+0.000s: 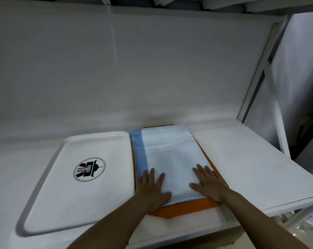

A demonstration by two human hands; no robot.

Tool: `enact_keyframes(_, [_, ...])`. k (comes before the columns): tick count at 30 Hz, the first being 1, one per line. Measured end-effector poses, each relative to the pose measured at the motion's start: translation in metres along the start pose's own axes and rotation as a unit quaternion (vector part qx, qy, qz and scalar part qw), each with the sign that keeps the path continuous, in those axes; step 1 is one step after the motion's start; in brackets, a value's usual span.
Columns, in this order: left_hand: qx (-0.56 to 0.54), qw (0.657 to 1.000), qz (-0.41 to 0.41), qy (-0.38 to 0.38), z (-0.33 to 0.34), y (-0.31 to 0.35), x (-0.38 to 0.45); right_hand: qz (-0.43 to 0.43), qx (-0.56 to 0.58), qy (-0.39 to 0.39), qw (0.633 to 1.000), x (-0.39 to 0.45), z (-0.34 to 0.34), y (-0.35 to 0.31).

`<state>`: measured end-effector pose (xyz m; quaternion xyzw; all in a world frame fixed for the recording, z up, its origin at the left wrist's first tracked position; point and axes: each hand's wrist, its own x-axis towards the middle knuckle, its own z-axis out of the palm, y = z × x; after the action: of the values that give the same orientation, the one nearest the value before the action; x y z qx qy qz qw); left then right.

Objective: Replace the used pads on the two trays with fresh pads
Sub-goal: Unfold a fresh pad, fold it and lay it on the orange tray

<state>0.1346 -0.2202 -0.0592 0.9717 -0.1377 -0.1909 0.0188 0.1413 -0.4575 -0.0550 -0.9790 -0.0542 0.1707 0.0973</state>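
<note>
A white pad (172,155) with a blue band along its left edge lies on an orange tray (188,208), covering nearly all of it. My left hand (152,187) presses flat on the pad's near left part, fingers straight and spread. My right hand (208,184) lies flat on the pad's near right part, its outer edge over the tray's orange rim. To the left, touching the orange tray, sits a white tray (44,178) with a round black logo (89,169) and no pad on it.
Both trays rest on a white table (251,164) against a white wall. The table's right end stops at a white metal frame (258,72), with floor visible below at the lower right. Shelf edges hang overhead at the top.
</note>
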Motion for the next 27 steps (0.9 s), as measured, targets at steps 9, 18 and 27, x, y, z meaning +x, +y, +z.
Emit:
enact_keyframes(9, [0.051, 0.989, 0.026, 0.134, -0.051, -0.011, 0.051, -0.004, -0.103, 0.177, 0.979, 0.045, -0.043, -0.027])
enact_keyframes(18, [-0.017, 0.972, 0.016, 0.233, -0.025, -0.017, 0.160, -0.003, -0.006, 0.161, 0.987, 0.168, -0.025, -0.044])
enact_keyframes(27, [-0.112, 0.975, -0.048, 0.187, -0.030, -0.032, 0.156, 0.093, 0.019, 0.169, 0.981, 0.165, -0.008, -0.038])
